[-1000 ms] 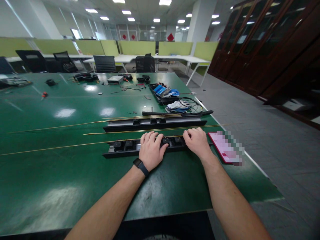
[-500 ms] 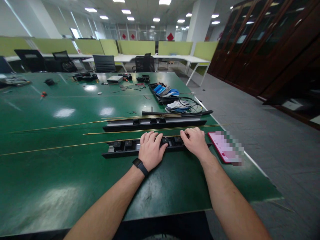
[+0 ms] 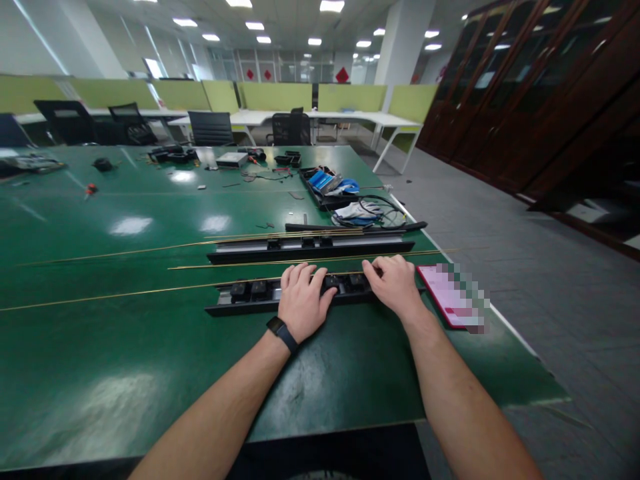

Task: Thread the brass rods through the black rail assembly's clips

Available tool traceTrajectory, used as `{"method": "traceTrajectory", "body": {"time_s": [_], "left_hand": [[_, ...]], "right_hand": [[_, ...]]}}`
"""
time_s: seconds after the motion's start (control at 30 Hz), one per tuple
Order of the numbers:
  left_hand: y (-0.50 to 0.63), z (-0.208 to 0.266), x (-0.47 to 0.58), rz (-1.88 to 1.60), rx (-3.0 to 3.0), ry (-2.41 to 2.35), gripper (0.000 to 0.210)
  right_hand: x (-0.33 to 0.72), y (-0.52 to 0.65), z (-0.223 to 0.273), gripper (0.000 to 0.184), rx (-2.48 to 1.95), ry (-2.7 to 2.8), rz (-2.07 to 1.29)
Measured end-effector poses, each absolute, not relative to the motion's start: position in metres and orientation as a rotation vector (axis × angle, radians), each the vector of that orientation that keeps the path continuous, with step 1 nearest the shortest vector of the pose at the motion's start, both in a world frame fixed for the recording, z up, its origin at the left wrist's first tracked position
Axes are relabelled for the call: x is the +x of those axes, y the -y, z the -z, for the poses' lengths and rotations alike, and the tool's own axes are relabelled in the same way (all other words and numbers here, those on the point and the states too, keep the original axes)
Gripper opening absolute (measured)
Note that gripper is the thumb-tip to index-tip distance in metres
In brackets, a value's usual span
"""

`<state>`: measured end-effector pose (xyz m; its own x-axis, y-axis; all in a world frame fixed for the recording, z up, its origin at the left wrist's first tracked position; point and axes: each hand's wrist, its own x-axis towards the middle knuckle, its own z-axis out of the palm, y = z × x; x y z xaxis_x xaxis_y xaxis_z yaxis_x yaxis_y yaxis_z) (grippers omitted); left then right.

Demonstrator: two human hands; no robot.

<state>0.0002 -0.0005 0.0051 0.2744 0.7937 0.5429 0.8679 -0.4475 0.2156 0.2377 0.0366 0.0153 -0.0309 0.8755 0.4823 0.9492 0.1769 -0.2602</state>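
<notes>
Head view: looks forward and down over a green table top [image 3: 125, 360], with work laid out along the near right part.
Near channel [image 3: 243, 309]: lies crosswise beneath both hands; black and open at the top, with a silver-grey interior.
Black blocks [image 3: 259, 289]: sit inside the near channel, two to the left of the left hand, one beside its thumb, one between the hands.
Left hand [image 3: 301, 299]: lies across the middle of the near channel; thumb spread away from the fingers, fingertips at the far wall; cannot tell whether pressing on the rod.
Long gold rod [image 3: 125, 294]: runs along the far side of the near channel, passes by the left fingertips, and extends well out to the left.
Right hand [image 3: 394, 283]: curls over the right end of the near channel, thumb and forefinger brought close together; cannot tell whether pinching the rod end.
Dark wristband [image 3: 283, 334]: worn on the left wrist.
Middle gold rods [image 3: 225, 265]: lie between the two channels.
Far channel [image 3: 310, 252]: lies beyond, roughly parallel, with small black pieces inside.
Far gold rods [image 3: 150, 249]: lie along the far channel and reach out left.
Red-edged phone [image 3: 437, 293]: lies flat just right of the right hand; screen partly pixelated.
Black tray [image 3: 313, 194]: stands farther back, holding blue items [image 3: 323, 180].
</notes>
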Motion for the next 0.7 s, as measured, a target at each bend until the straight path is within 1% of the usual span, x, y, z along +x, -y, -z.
{"method": "traceTrajectory", "body": {"time_s": [0.47, 0.7], "left_hand": [[0.0004, -0.0041, -0.0013, 0.899, -2.397, 1.584, 0.040], [0.0011, -0.0046, -0.0016, 0.928, -2.385, 1.585, 0.040]], "right_hand": [[0.2395, -0.0365, -0.0190, 0.043, -1.846, 1.915, 0.254], [0.2359, -0.0341, -0.0199, 0.043, -1.786, 1.914, 0.223]]}}
